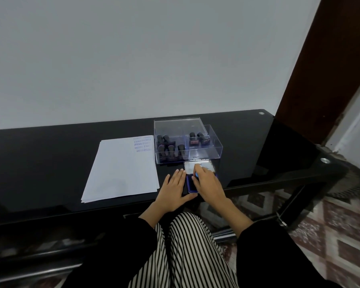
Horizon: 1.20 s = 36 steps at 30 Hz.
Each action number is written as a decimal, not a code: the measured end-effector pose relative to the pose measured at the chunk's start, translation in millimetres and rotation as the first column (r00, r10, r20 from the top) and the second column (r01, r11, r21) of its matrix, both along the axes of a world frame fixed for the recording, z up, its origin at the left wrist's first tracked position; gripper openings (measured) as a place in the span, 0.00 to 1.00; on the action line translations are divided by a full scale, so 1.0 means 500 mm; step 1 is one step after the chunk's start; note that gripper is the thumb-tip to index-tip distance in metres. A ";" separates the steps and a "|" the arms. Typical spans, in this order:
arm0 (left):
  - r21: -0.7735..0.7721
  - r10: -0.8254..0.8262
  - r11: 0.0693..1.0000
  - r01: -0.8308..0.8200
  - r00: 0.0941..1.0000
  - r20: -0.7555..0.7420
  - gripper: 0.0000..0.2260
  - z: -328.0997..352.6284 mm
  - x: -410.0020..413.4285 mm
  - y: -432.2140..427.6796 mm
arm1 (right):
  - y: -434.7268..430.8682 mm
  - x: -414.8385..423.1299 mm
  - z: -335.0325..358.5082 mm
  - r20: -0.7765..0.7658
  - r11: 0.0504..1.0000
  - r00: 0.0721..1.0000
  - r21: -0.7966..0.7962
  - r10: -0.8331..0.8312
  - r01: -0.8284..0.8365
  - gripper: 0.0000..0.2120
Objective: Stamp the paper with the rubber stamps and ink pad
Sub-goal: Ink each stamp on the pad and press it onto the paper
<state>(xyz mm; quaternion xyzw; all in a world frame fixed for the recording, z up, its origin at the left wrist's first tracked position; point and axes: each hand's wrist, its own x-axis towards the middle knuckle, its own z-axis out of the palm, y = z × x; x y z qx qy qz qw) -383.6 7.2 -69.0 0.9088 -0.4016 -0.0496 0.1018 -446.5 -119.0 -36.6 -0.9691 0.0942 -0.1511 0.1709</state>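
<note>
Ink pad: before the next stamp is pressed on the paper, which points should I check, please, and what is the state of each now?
1. Ink pad lid is open: ok.
2. Left hand lies flat on the table beside the pad: ok.
3. Right hand holds a stamp on the pad: cannot tell; only a small blue thing shows at its fingers.
4. Paper has free space: ok; prints sit only in its far right corner.
5. Clear box is open, with stamps standing inside: ok.
</note>
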 end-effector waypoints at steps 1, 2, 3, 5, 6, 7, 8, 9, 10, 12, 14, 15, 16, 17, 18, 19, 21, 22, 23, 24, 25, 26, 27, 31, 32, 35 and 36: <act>-0.001 -0.001 1.000 0.001 1.000 -0.001 0.37 0.000 0.001 0.000 | 0.001 -0.001 -0.003 0.017 1.000 1.000 -0.012 -0.003 0.003 0.04; -0.002 -0.002 1.000 0.002 1.000 -0.002 0.37 -0.001 0.001 0.000 | 0.001 -0.003 -0.008 0.033 1.000 0.999 -0.022 -0.001 0.001 0.03; -0.004 -0.003 1.000 0.003 1.000 -0.004 0.37 -0.001 0.001 0.001 | 0.003 -0.005 -0.013 0.050 1.000 0.999 -0.028 0.006 -0.004 0.03; -0.014 -0.002 1.000 0.002 1.000 -0.005 0.37 -0.003 0.002 0.000 | 0.005 -0.012 -0.022 0.077 1.000 0.997 -0.027 0.013 -0.011 0.03; -0.019 -0.002 1.000 0.002 1.000 -0.003 0.37 -0.004 0.003 0.000 | 0.006 -0.014 -0.025 0.090 1.000 0.996 -0.027 0.012 -0.010 0.03; -0.021 -0.002 1.000 0.002 1.000 -0.001 0.37 -0.005 0.003 -0.001 | 0.006 -0.015 -0.027 0.100 1.000 0.995 -0.028 0.010 -0.007 0.04; -0.021 -0.002 1.000 0.002 1.000 0.003 0.37 -0.006 0.004 -0.001 | 0.006 -0.014 -0.028 0.106 1.000 0.994 -0.030 0.010 -0.007 0.04; -0.020 -0.001 1.000 0.001 1.000 0.006 0.37 -0.007 0.005 -0.002 | 0.006 -0.012 -0.027 0.105 0.999 0.994 -0.031 0.013 -0.009 0.05; -0.019 -0.001 1.000 0.001 1.000 0.008 0.37 -0.008 0.006 -0.002 | 0.004 -0.009 -0.026 0.094 0.999 0.995 -0.031 0.015 -0.012 0.05; -0.017 -0.001 1.000 0.002 1.000 0.010 0.37 -0.008 0.005 -0.002 | 0.001 -0.002 -0.022 0.063 0.999 0.998 -0.033 0.015 -0.013 0.06; -0.017 -0.004 1.000 0.004 1.000 0.008 0.37 -0.007 0.005 -0.001 | -0.002 0.008 -0.013 0.028 0.999 0.999 -0.029 0.016 -0.015 0.06; -0.018 -0.005 1.000 0.005 1.000 0.004 0.37 -0.007 0.005 -0.001 | -0.003 0.013 -0.008 0.010 1.000 1.000 -0.022 0.018 -0.017 0.06; -0.020 -0.004 1.000 0.005 1.000 0.002 0.37 -0.007 0.006 -0.001 | -0.004 0.017 -0.002 -0.008 1.000 1.000 -0.009 0.022 -0.022 0.06; -0.019 -0.005 1.000 0.005 1.000 0.002 0.37 -0.007 0.006 -0.001 | -0.005 0.020 0.004 -0.025 1.000 0.999 0.008 0.027 -0.027 0.05; -0.015 -0.007 1.000 0.007 1.000 0.002 0.37 -0.007 0.006 -0.001 | -0.007 0.024 0.009 -0.043 0.999 0.998 0.025 0.034 -0.033 0.04; -0.012 -0.008 1.000 0.008 1.000 0.001 0.37 -0.007 0.007 -0.001 | -0.008 0.028 0.014 -0.066 0.999 0.997 0.038 0.039 -0.036 0.04; -0.010 -0.007 1.000 0.007 1.000 -0.004 0.38 -0.006 0.006 -0.001 | -0.013 0.036 0.021 -0.113 0.998 0.993 0.047 0.043 -0.038 0.05; -0.011 -0.007 1.000 0.007 1.000 -0.009 0.38 -0.006 0.006 -0.001 | -0.014 0.040 0.023 -0.130 0.998 0.991 0.049 0.043 -0.037 0.06; -0.012 -0.008 1.000 0.008 1.000 -0.012 0.38 -0.005 0.006 0.000 | -0.015 0.043 0.025 -0.143 0.998 0.989 0.051 0.040 -0.033 0.07; -0.013 -0.008 1.000 0.008 1.000 -0.013 0.38 -0.004 0.006 0.000 | -0.015 0.045 0.026 -0.148 0.998 0.988 0.054 0.037 -0.030 0.07; -0.013 -0.009 1.000 0.008 1.000 -0.016 0.38 -0.004 0.006 -0.001 | -0.014 0.044 0.027 -0.151 0.998 0.988 0.057 0.033 -0.025 0.07; -0.013 -0.008 1.000 0.008 1.000 -0.018 0.38 -0.003 0.006 -0.001 | -0.013 0.043 0.026 -0.147 0.998 0.989 0.060 0.031 -0.022 0.07; -0.013 -0.007 1.000 0.006 1.000 -0.019 0.38 -0.003 0.006 -0.001 | -0.012 0.040 0.025 -0.140 0.998 0.990 0.063 0.031 -0.022 0.06; -0.016 -0.006 1.000 0.005 1.000 -0.010 0.38 -0.006 0.007 -0.001 | -0.007 0.025 0.016 -0.072 0.998 0.997 0.059 0.035 -0.031 0.07; -0.016 -0.005 1.000 0.005 1.000 -0.010 0.38 -0.006 0.007 -0.001 | -0.006 0.022 0.013 -0.057 0.998 0.998 0.050 0.030 -0.027 0.07; -0.019 -0.007 1.000 0.006 1.000 -0.013 0.38 -0.006 0.007 -0.002 | -0.003 0.013 0.005 -0.030 1.000 0.999 0.021 0.013 -0.013 0.07; -0.019 -0.006 1.000 0.006 1.000 -0.013 0.38 -0.006 0.007 -0.002 | -0.001 0.009 0.000 -0.018 1.000 1.000 0.016 0.012 -0.012 0.07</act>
